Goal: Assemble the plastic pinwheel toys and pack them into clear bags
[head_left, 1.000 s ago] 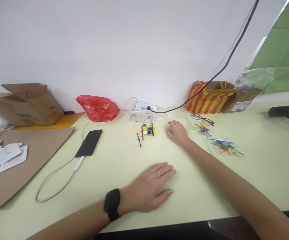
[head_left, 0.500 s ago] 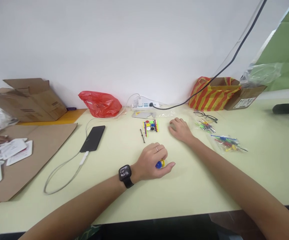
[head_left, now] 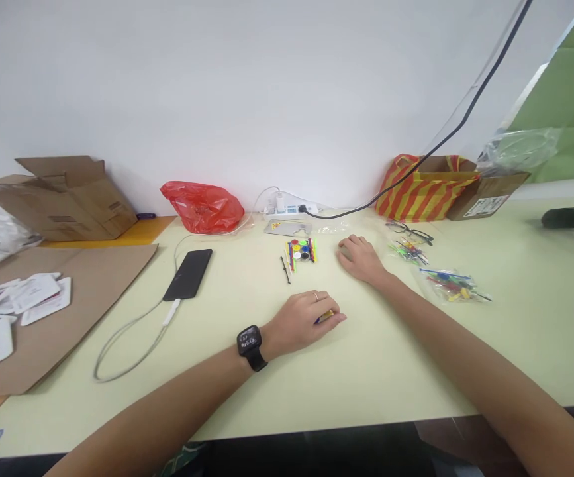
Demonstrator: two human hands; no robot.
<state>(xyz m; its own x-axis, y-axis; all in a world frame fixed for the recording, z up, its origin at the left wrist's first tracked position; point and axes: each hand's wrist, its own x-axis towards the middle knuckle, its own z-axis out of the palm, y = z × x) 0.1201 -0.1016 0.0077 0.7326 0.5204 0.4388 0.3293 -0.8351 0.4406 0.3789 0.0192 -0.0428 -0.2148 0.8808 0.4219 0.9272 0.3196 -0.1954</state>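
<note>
My left hand [head_left: 302, 320], with a black watch on its wrist, lies curled on the pale yellow table [head_left: 376, 371], closed over a small blue and yellow piece [head_left: 327, 316] that peeks out under the fingers. My right hand [head_left: 361, 258] rests farther back on the table, fingers curled down, and whether it holds anything I cannot make out. To its left lies a cluster of small coloured round pieces and sticks [head_left: 301, 251], with a thin black stick [head_left: 285, 268] beside it.
Two clear bags of coloured sticks [head_left: 451, 283] and glasses [head_left: 408, 231] lie to the right. A black phone [head_left: 189, 273] on a white cable, red plastic bag [head_left: 202, 207], power strip [head_left: 289, 211], striped bag [head_left: 426, 183], cardboard boxes [head_left: 68, 199] and white packets [head_left: 13, 301] surround.
My left hand went from lying flat and open near the front edge to curling over a blue and yellow piece farther forward. My right hand stayed in place.
</note>
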